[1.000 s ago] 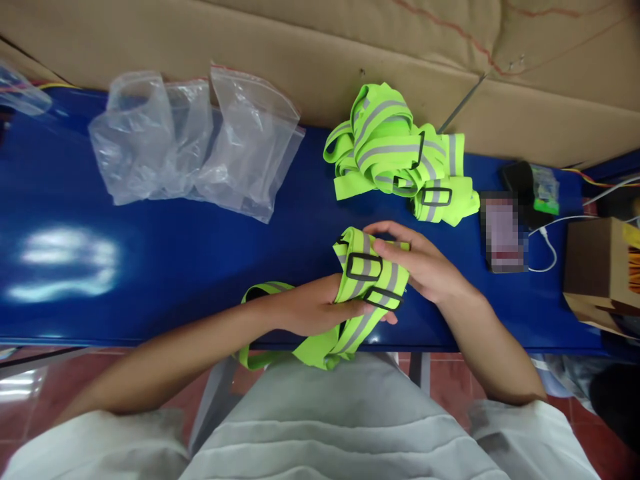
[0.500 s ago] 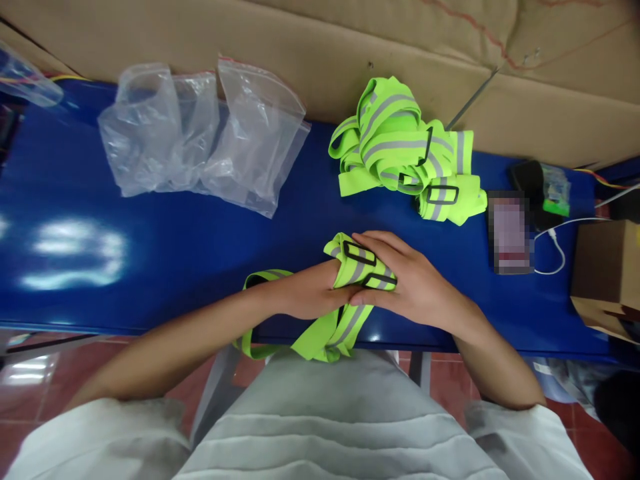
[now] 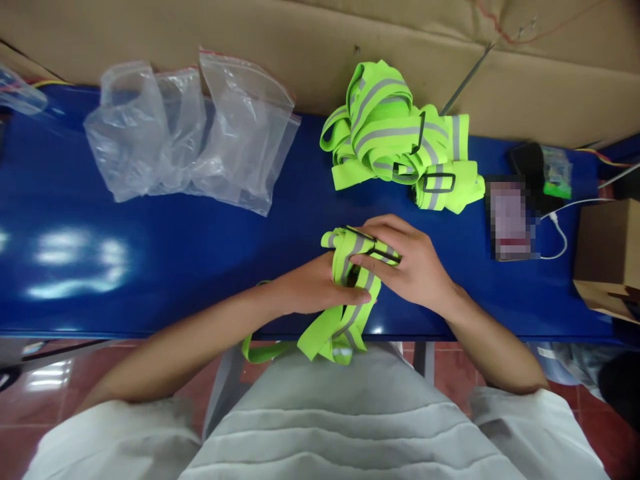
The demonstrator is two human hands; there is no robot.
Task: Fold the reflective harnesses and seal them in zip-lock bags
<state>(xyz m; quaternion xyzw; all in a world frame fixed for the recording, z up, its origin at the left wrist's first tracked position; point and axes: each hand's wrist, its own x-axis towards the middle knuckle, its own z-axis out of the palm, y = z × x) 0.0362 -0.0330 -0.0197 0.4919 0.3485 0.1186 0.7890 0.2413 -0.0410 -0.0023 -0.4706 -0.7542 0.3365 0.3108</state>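
Observation:
Between my hands is a neon-yellow reflective strap (image 3: 343, 261) with a grey stripe and black buckles. It wraps over the fingers of my left hand (image 3: 320, 287), whose thumb presses on a hanging length of it. My right hand (image 3: 415, 263) grips the buckle part from the right, thumb in front and fingers behind. Loose ends of the strap droop over the table's front edge toward my lap. My left fingers are partly hidden under the folds.
On the blue table (image 3: 200, 253), clear zip bags (image 3: 240, 133) lie at the back left. A pile of similar neon straps (image 3: 385, 127) sits at the back, right of centre. Farther right are a phone (image 3: 510, 220), a white cable (image 3: 565, 240) and a cardboard box (image 3: 605, 240).
My right hand has lifted slightly and tilted the buckles, opening a gap in the wrapped strap. My left thumb now lies on the hanging length. The view has shifted a little.

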